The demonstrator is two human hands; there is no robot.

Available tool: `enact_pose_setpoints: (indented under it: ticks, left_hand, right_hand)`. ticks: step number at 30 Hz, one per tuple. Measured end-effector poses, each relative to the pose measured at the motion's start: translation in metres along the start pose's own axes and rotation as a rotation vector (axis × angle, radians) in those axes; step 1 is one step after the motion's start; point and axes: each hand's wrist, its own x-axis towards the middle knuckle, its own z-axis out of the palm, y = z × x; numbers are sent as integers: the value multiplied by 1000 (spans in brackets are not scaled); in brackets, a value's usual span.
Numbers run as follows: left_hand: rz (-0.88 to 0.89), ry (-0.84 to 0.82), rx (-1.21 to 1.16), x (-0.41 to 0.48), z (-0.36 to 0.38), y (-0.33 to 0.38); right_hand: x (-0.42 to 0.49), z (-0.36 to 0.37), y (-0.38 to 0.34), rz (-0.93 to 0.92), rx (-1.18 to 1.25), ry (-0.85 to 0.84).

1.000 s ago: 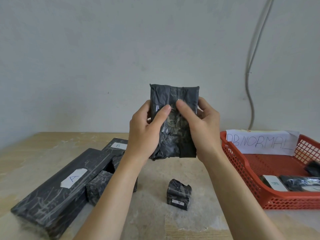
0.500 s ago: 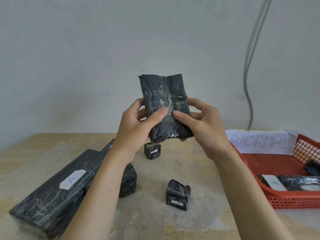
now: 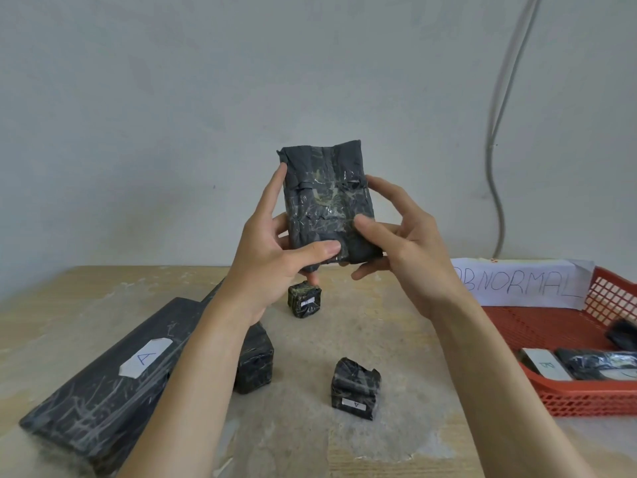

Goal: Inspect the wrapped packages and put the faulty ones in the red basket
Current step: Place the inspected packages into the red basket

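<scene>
Fingers (image 3: 317, 251): I see left hand (image 3: 272, 257) and right hand (image 3: 410, 250) both curled round the held package (image 3: 327, 201), thumbs on its front, upright above mid-table.
Table (image 3: 396, 339): bears everything else.
Long package (image 3: 103, 391): near left, labelled A, lying flat.
Red basket (image 3: 586, 405): right; ABNORMAL sign (image 3: 524, 282) on its far rim, discarded packages (image 3: 596, 365) inside.
Near cube (image 3: 355, 388): centre, labelled.
Far cube (image 3: 305, 300): below the hands.

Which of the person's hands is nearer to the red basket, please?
The right hand: it holds the wrapped package close to the red basket's labelled end; the left hand holds the package's other side, farther away.
</scene>
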Motion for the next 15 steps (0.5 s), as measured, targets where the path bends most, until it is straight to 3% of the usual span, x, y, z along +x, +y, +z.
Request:
enact_pose_setpoints:
  ticks: [4,8,12,15]
  left_hand:
    - [14,62,-12,1,3,-1]
    - [46,126,10,5,4,-7]
    - [149,68,234,5,0,-12]
    - [336,-30,420,4,-3,-12]
  right_hand:
    - [1,4,3,-23,-8,54]
    - [1,1,5,-35,-73,-17]
    - [2,1,0,21,81,73]
    - [4,1,-5,96,234,185]
